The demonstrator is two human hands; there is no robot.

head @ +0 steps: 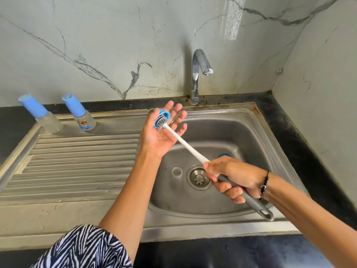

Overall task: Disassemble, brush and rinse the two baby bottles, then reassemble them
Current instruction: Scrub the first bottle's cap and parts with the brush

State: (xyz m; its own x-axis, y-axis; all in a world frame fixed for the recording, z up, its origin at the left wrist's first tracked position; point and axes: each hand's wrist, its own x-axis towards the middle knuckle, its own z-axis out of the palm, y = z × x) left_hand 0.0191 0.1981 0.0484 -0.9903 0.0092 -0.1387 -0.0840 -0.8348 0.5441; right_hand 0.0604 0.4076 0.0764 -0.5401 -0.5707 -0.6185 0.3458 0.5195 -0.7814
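Collar (pixel 161 119) on left palm (pixel 157 138)

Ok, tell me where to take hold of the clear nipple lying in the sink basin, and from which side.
Pinch the clear nipple across its round upper rim, coming straight down from above. It appears to stand upright on the basin floor left of the drain, so the rim faces up with space around it. It looks soft, so a light grip is probably enough. The sink walls rule out a sideways approach.

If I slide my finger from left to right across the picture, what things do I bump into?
Plain bottle with blue cap → printed bottle with blue cap → left hand holding blue ring → tap → right hand gripping brush handle.
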